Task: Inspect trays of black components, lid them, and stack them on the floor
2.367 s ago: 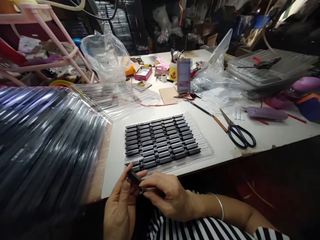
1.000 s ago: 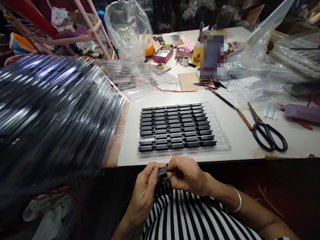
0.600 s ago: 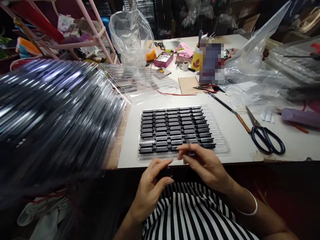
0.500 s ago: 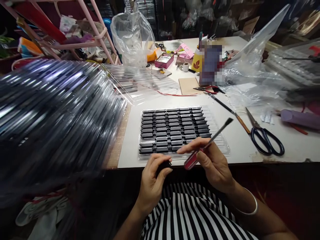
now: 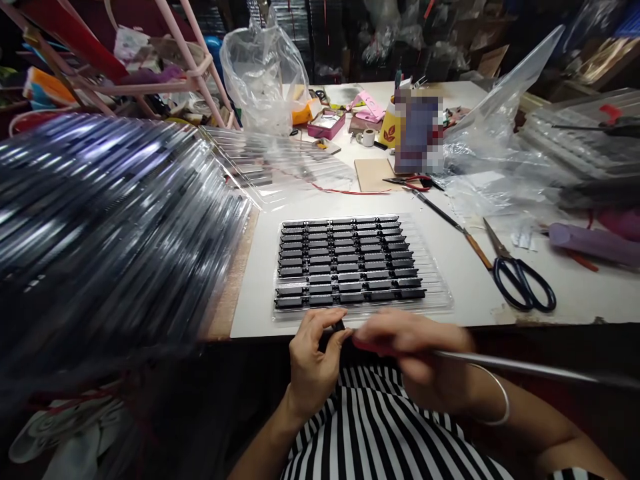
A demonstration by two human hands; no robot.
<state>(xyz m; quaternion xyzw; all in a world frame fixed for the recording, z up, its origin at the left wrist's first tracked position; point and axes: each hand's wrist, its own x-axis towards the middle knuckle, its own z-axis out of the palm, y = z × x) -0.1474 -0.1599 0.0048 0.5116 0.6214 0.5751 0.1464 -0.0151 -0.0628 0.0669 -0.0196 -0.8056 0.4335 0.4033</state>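
Observation:
Between the thumb and fingers of my left hand [image 5: 316,363] is a small black plastic part [image 5: 339,325], mostly hidden by the fingers. My right hand [image 5: 425,353], smeared by motion, is closed around the red handle of a screwdriver [image 5: 500,363]. Its metal shaft points to the right, and the handle end lies close to the black part; whether they touch I cannot tell. Just beyond both hands, a clear plastic tray [image 5: 435,287] lies on the table, holding rows of similar black parts [image 5: 350,260].
Stacked clear trays [image 5: 115,233] fill the left side. Large dark-handled scissors [image 5: 523,280], a long thin tool [image 5: 445,217] and pliers [image 5: 413,181] lie on the white table [image 5: 255,267]. Plastic bags [image 5: 500,147] are heaped at the right, and a pink rack [image 5: 195,83] stands back left.
My right hand has lowered and turned the screwdriver, so its shaft now points right instead of up and away. My left hand has shifted slightly right with the black part.

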